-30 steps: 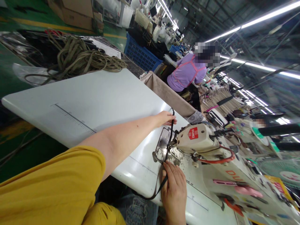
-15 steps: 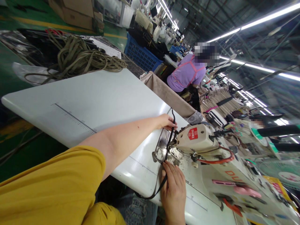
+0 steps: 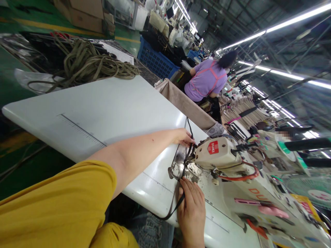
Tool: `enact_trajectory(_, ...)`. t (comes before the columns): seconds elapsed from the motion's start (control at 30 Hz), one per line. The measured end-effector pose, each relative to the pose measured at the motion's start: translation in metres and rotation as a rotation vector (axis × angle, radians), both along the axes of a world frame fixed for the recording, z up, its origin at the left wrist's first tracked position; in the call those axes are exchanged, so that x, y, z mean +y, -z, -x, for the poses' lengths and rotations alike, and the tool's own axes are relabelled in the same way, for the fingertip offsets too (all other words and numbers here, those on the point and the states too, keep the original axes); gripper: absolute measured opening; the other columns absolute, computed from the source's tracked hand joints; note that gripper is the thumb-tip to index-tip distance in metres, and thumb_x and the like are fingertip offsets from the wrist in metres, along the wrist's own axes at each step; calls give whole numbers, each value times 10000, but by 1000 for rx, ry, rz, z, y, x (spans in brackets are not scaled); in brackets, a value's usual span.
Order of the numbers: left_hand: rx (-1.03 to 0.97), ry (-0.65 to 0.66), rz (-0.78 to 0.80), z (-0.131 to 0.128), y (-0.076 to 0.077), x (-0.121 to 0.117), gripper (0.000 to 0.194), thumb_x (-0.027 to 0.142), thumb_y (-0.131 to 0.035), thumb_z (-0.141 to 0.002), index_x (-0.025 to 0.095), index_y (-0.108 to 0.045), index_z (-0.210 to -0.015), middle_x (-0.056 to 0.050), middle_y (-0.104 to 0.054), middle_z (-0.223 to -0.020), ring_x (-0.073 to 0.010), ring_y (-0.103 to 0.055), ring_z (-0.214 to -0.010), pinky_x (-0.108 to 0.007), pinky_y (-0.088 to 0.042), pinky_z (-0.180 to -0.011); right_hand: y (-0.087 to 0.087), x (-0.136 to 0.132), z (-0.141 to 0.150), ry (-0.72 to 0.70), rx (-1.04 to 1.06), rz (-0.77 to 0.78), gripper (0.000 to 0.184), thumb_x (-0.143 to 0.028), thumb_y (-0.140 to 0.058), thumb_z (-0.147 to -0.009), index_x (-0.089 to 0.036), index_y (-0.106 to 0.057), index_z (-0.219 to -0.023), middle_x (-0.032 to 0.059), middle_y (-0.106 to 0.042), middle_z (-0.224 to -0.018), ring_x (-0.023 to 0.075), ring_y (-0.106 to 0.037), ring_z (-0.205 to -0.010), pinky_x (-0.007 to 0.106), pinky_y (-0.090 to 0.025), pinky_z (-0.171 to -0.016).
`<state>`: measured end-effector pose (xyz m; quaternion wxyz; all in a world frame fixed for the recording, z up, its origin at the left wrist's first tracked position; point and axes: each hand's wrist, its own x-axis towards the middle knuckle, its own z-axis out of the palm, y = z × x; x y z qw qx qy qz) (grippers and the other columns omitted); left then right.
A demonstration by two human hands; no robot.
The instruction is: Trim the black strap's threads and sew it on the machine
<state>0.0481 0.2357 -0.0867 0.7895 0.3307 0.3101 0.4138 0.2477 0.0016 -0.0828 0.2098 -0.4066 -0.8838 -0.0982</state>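
A narrow black strap (image 3: 171,213) runs through the sewing machine (image 3: 217,151), under its needle area and over the metal plate (image 3: 178,162). Beyond the needle, my left hand (image 3: 184,136) is closed at the strap, its fingertips partly hidden. The strap's far end sticks out past those fingers. On the near side, my right hand (image 3: 191,203) rests on the machine bed with the strap between thumb and fingers. From there the strap droops over the table's front edge.
White table (image 3: 103,106) with a printed ruler extends left. A heap of olive cords (image 3: 90,62) lies at its far left. Behind the table are a beige fabric-lined bin (image 3: 186,101), a blue crate (image 3: 155,58) and a person in purple (image 3: 207,81).
My left hand has shifted slightly along the strap toward the needle, and the strap's far end leans further left. My right hand stays in place. The person behind has moved an arm.
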Motion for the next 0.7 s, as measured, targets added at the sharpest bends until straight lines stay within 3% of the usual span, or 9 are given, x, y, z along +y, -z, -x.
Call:
enact_trajectory(0.13, 62, 104, -16, -11, 3, -7, 201, -33, -825, -648, 144, -740, -690, -53, -755, -645, -203, -746, -638, -268, -606, -610, -1, 0, 1, -13, -2, -15, 295, -229, -493, -1072, -188, -664, -1308, 129, -744, -1267, 271, -681, -1166, 519, -486, -1076)
enact_trajectory(0.23, 78, 102, -29, -15, 4, -9, 198, -15, -818, -654, 168, -745, -672, -29, -748, -625, -209, -743, -624, -283, -612, -609, -2, 0, 3, -16, -8, -28, 285, -230, -487, -1076, -178, -664, -1294, 126, -742, -1266, 268, -674, -1173, 507, -477, -1083)
enact_trajectory(0.53, -9, -110, -44, 1, -2, 2, 213, 44, -901, -684, 114, -714, -756, -71, -781, -742, -189, -762, -708, -326, -649, -761, 0, 0, 2, -10, -3, -20, 275, -208, -486, -1074, -174, -667, -1278, 120, -739, -1269, 257, -667, -1189, 501, -460, -1108)
enact_trajectory(0.7, -55, -193, -45, 6, -3, 8, 187, 106, -851, -804, 111, -664, -820, -96, -786, -831, -157, -764, -743, -314, -638, -809, -1, 0, 2, -7, -5, -23, 285, -220, -496, -1065, -188, -662, -1295, 120, -742, -1269, 258, -679, -1180, 503, -474, -1093)
